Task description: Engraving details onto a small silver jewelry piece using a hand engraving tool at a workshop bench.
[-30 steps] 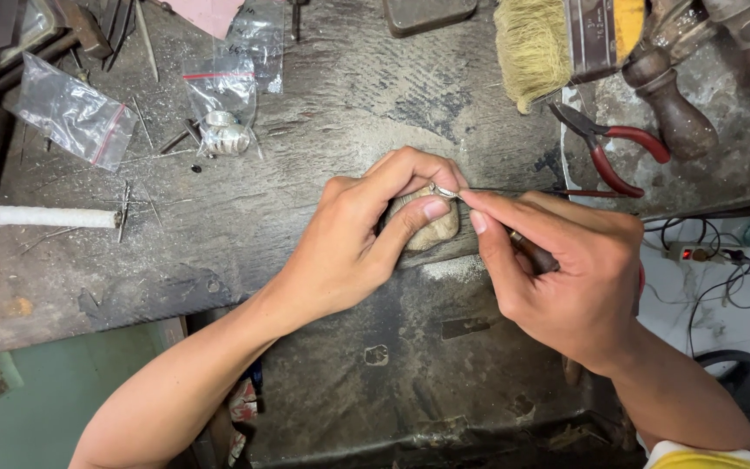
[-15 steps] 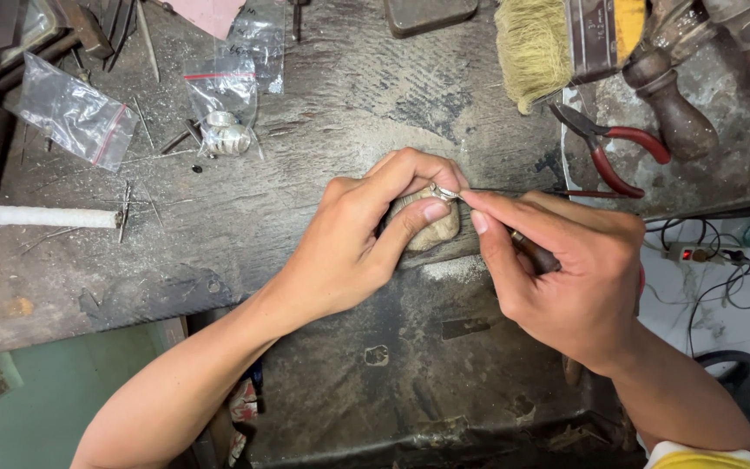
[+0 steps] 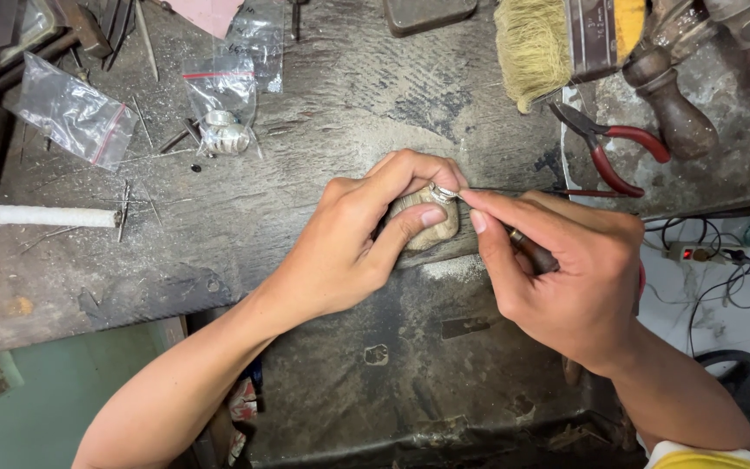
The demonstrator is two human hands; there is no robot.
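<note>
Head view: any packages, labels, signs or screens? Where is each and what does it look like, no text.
Clear zip bag: far left of the bench, crumpled, red seal strip, looks empty.
Second clear zip bag: upper middle-left, red seal strip, small silvery pieces at its lower end.
Third clear bag: just behind it, near the top edge, contents unclear.
No signs or screens visible.

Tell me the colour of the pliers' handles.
Red, on the pliers right of the hands; head view.
</note>
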